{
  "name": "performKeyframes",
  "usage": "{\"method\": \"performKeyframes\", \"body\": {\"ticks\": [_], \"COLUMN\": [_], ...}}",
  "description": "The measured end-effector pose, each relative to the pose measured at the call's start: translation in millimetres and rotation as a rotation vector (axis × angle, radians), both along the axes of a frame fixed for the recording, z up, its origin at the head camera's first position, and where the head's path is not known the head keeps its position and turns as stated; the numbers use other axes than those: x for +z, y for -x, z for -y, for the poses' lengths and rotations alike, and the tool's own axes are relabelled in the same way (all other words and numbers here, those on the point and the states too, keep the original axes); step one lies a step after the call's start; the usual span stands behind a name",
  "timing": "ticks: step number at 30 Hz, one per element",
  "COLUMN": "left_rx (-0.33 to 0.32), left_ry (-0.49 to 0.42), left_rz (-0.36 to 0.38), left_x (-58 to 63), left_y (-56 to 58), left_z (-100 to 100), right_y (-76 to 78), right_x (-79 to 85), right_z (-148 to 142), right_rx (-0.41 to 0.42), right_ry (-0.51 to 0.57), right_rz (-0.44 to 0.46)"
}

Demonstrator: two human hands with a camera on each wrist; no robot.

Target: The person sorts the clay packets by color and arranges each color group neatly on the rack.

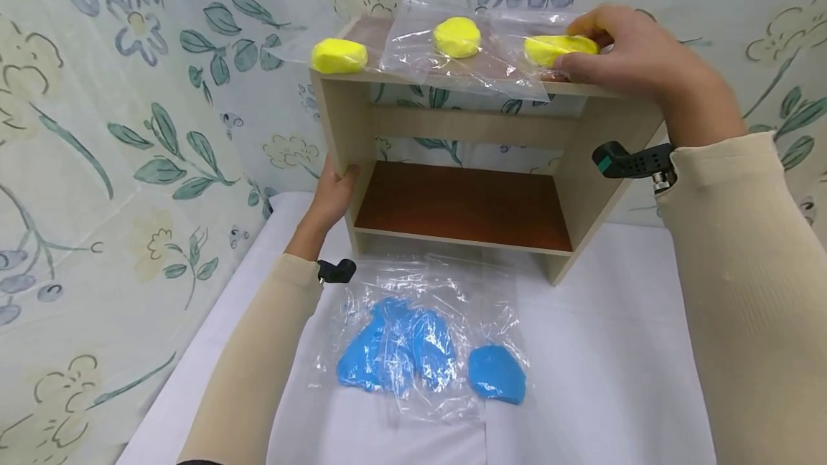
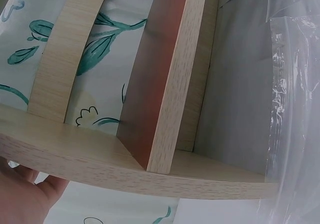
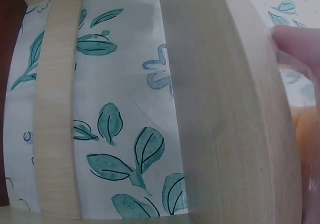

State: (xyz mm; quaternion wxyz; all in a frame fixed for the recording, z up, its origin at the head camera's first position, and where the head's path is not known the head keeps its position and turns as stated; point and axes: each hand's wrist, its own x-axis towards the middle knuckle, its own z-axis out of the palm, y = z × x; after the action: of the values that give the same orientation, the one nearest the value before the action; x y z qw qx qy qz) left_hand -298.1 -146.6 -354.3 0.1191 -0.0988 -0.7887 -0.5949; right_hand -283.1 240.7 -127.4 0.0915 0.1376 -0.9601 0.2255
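Note:
A small wooden shelf (image 1: 465, 203) with a brown middle board stands on the white cloth. Three yellow clay-like lumps in clear bags lie along its top: a left lump (image 1: 339, 56), a middle lump (image 1: 456, 37) and a right lump (image 1: 549, 49). My right hand (image 1: 636, 56) pinches the right lump, thumb at the front and fingers behind. My left hand (image 1: 332, 196) grips the shelf's left side panel, its thumb by the front edge; the left wrist view shows those fingers (image 2: 50, 189) at the panel's outer side.
Before the shelf, clear bags with a crumpled blue mass (image 1: 400, 346) and a blue lump (image 1: 496, 374) lie on the white cloth (image 1: 614, 350). A flower-patterned sheet (image 1: 84, 250) hangs behind the shelf and along the left.

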Motion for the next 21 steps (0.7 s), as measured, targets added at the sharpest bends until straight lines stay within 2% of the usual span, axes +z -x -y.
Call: {"method": "performKeyframes", "body": {"ticks": [6, 11, 14, 18, 21], "left_rx": [0.006, -0.008, -0.013, -0.021, -0.010], "left_ry": [0.013, -0.005, 0.005, -0.004, -0.004], "left_rz": [-0.007, 0.039, 0.038, 0.016, 0.005], "left_x": [1.1, 18.9, 26.6, 21.7, 11.9], "left_y": [-2.8, -18.8, -26.7, -21.6, -12.3], "left_z": [-0.1, -5.7, -8.0, -5.4, -2.2], "right_y": [-1.5, -1.6, 0.0, -1.4, -9.3], "right_x": [0.3, 1.0, 1.4, 1.1, 0.6], "right_z": [5.6, 4.4, 3.1, 3.7, 4.4], "right_rx": [0.037, 0.076, 0.100, 0.101, 0.060], "right_ry": [-0.059, -0.108, -0.134, -0.118, -0.020], "right_rz": [0.009, 0.038, 0.043, 0.041, 0.004]}}
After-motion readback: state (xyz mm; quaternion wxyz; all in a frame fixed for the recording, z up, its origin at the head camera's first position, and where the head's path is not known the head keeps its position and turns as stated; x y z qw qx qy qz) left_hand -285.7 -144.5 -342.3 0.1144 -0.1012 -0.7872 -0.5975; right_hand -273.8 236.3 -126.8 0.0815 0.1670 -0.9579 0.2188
